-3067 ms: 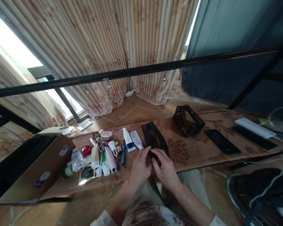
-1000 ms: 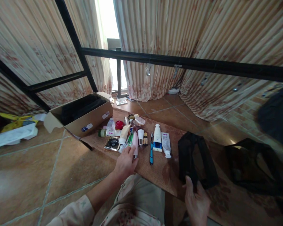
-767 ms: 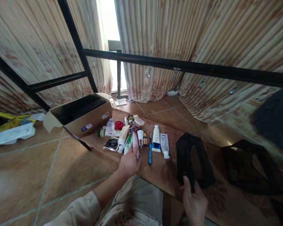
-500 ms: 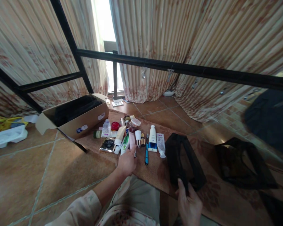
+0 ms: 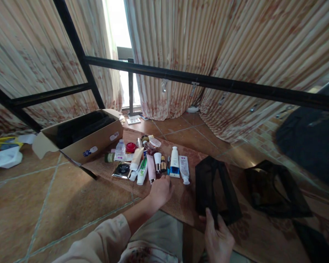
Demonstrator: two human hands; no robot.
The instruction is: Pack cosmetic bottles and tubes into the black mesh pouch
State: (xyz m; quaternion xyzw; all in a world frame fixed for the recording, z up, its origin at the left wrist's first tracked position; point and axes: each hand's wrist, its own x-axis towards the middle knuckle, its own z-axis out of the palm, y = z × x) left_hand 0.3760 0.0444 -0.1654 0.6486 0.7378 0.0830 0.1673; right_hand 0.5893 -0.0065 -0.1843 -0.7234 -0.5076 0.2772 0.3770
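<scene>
My left hand (image 5: 162,190) is closed over the lower handle of a blue toothbrush (image 5: 168,168), whose head points away from me. My fingers hide the rest of the handle. Just left of it lie a pink tube (image 5: 151,168), a white bottle with a silver cap (image 5: 158,160) and a small dark bottle with gold bands (image 5: 163,163). On the right lie a white and blue tube (image 5: 174,162) and a pale squeeze tube (image 5: 184,170). My right hand (image 5: 218,233) pinches the near edge of a black mesh pouch (image 5: 204,182) resting on the cloth.
More toiletries lie at the left, among them a red-lidded jar (image 5: 131,147), a clear bottle (image 5: 120,150) and a black compact (image 5: 123,170). Behind them stands an open cardboard box (image 5: 98,144) with black fabric inside. Another black mesh pouch (image 5: 276,188) lies right. A black metal rail (image 5: 175,75) crosses behind.
My left hand has moved right, from the pink tube to the toothbrush handle. My right hand keeps its hold on the pouch. The view has shifted slightly.
</scene>
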